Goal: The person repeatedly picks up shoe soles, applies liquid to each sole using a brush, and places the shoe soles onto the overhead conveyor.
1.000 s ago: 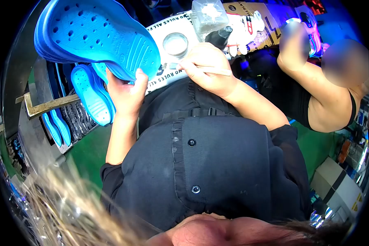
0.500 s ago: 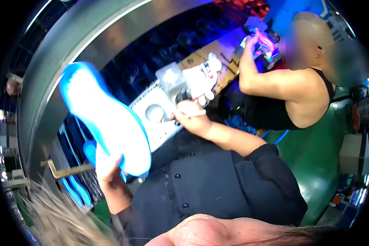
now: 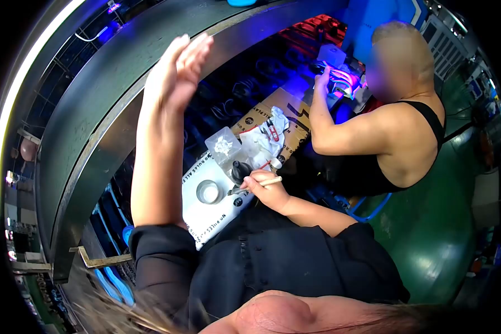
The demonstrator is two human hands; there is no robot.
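Observation:
My left hand (image 3: 178,75) is raised over the metal edge of the dark green conveyor belt (image 3: 86,119), fingers out and nothing in them. Beyond it, a bright blue shoe sole (image 3: 242,2) lies partly cut off at the top of the view. Held in my right hand (image 3: 268,192) is a brush (image 3: 270,182) with a pale handle, its bristle end pointing left. Beside the bristles stands a round metal cup (image 3: 209,192) with white contents. A dark bottle (image 3: 240,170) is just above my right hand.
A clear plastic box (image 3: 224,146) with white bits and a white cloth (image 3: 273,131) lie on printed cardboard (image 3: 256,116). Blue soles (image 3: 117,284) rest on a lower rack at left. A co-worker (image 3: 389,122) sits at right, handling something under purple light.
My left hand has let go of the blue sole and swung up to the belt. The sole now shows at the top edge. My right hand still holds the brush near the cup.

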